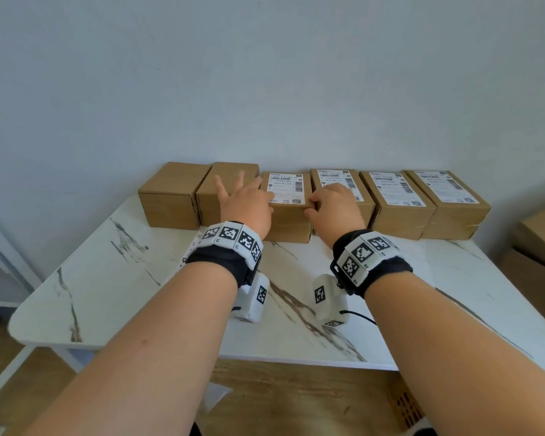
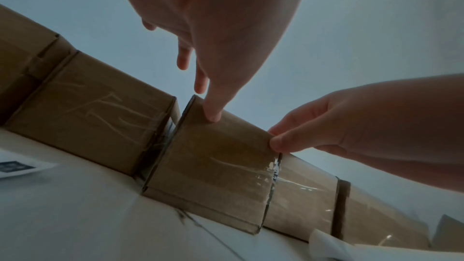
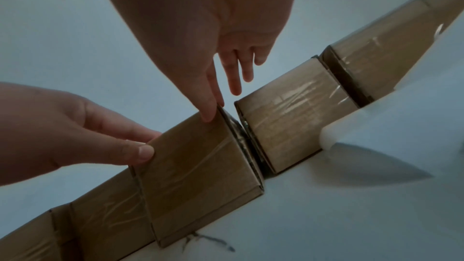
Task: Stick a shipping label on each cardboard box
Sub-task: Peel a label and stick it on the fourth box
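Note:
Six brown cardboard boxes line the wall on a marble table [image 1: 107, 294]. The two leftmost boxes [image 1: 170, 196] [image 1: 208, 206] have bare tops. The middle box [image 1: 288, 225] carries a white shipping label [image 1: 285, 188] and sits slightly forward of the row. My left hand [image 1: 249, 199] holds its top left corner, thumb on the front face [image 3: 145, 152], fingers spread over the neighbouring bare box. My right hand [image 1: 334, 206] pinches its top right corner [image 2: 276, 142] with curled fingers. Three further labelled boxes [image 1: 394, 199] stand to the right.
A printed sheet [image 2: 15, 168] lies on the table by my left wrist. More cardboard cartons [image 1: 541, 240] stand off the table at the right. The wall runs directly behind the row. The table's front edge [image 1: 296, 363] is close to me.

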Demonstrator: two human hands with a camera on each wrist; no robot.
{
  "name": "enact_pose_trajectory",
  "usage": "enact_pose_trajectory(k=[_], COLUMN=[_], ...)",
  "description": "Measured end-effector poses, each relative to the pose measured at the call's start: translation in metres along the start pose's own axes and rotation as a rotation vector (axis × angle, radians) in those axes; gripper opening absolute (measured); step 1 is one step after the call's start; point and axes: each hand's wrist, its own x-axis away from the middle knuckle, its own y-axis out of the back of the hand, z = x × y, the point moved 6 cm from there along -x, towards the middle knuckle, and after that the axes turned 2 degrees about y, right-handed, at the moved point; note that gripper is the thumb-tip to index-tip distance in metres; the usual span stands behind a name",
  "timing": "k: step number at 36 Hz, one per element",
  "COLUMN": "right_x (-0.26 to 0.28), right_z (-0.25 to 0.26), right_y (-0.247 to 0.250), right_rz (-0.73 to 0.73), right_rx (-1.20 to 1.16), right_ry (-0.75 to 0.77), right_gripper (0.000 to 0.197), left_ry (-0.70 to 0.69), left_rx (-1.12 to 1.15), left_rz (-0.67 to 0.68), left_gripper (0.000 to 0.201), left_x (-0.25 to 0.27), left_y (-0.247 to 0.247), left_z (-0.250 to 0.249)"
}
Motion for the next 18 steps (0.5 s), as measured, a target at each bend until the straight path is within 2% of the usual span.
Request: enact_pose_trajectory(k=[10,15,18], right_x=[-0.024,-0.026,-0.024], right_z=[-0.010,-0.013,-0.009], right_y=[-0.011,-0.012,-0.011], right_rz=[0.032,0.028,0.064], right_rx=[-0.038,-0.069,-0.075], right_ry=[-0.093,-0.131,-0.146], right_gripper=[0.025,0.021,0.014], left_ry=[0.008,0.051,0.045], left_rx=[0.008,0.123,0.185], left_rz=[0.046,0.119,0.140], left_gripper=[0.038,0.041,0.052], left_x=[-0.027,-0.030,-0.027], left_y=[-0.013,-0.019,-0.016], left_z=[-0.003,0.003,0.006])
